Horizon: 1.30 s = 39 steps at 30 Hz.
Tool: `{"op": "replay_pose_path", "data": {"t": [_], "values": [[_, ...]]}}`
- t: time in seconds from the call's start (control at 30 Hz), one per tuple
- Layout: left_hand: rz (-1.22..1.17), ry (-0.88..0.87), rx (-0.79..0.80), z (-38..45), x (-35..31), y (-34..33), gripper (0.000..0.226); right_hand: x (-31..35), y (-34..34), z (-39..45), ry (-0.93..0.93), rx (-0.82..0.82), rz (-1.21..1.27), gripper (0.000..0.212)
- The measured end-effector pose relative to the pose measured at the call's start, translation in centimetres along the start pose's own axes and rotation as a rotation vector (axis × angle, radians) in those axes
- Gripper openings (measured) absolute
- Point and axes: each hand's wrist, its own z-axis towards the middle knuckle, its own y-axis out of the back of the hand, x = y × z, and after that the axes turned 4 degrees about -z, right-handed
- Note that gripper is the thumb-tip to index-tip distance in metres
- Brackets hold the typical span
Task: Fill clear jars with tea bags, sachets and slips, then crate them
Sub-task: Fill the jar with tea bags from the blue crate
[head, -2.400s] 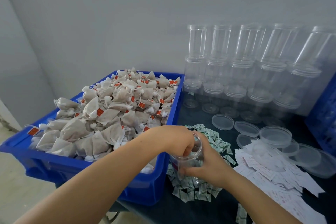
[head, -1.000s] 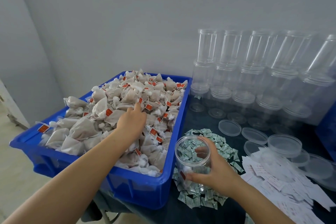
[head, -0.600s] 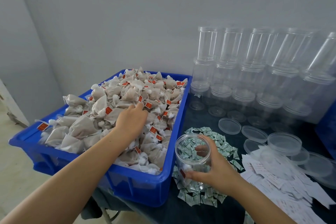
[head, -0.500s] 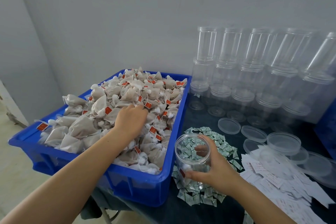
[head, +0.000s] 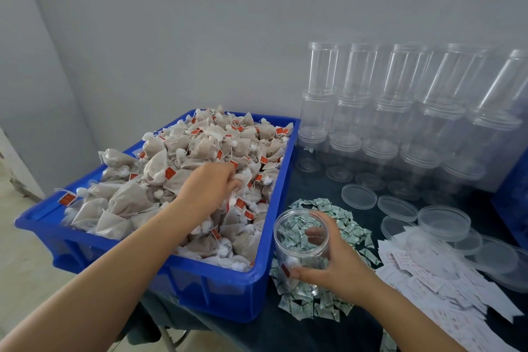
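A blue crate at the left is heaped with beige tea bags that carry red tags. My left hand lies on the heap with its fingers curled round tea bags near the crate's right side. My right hand grips an open clear jar standing upright on a pile of green-and-white sachets. One tea bag lies at the jar's bottom. White paper slips spread to the right of the jar.
Stacked empty clear jars line the wall at the back right. Loose clear lids lie between them and the slips. A second blue crate's edge shows at far right. The dark table ends just under the near crate.
My left hand left the jar's mouth, reached into the crate and now closes its fingers on tea bags. My right hand has kept hold of the jar.
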Motion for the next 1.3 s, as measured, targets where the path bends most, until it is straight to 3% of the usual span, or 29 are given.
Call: {"op": "replay_pose_path", "data": {"t": [0.37, 0.63, 0.9, 1.07, 1.3], "values": [[-0.458, -0.018, -0.045, -0.7, -4.9, 1.5, 0.015, -0.1, -0.1, -0.1, 0.0, -0.01, 0.013, 0.098], [-0.65, -0.06, 0.064, -1.8, -8.5, -0.1, 0.008, -0.2, -0.2, 0.0, 0.002, -0.019, 0.027, 0.097], [-0.445, -0.194, 0.238, -2.9, -8.8, -1.8, 0.009, -0.5, -0.3, 0.1, 0.047, -0.016, 0.089, 0.088], [-0.274, -0.32, 0.283, -2.8, -9.3, -1.6, 0.003, -0.7, -0.5, 0.2, 0.04, -0.011, 0.101, 0.099], [-0.03, -0.421, 0.445, -2.0, -10.8, -1.5, 0.015, -0.6, -0.5, 0.1, 0.036, -0.015, 0.101, 0.097]]}}
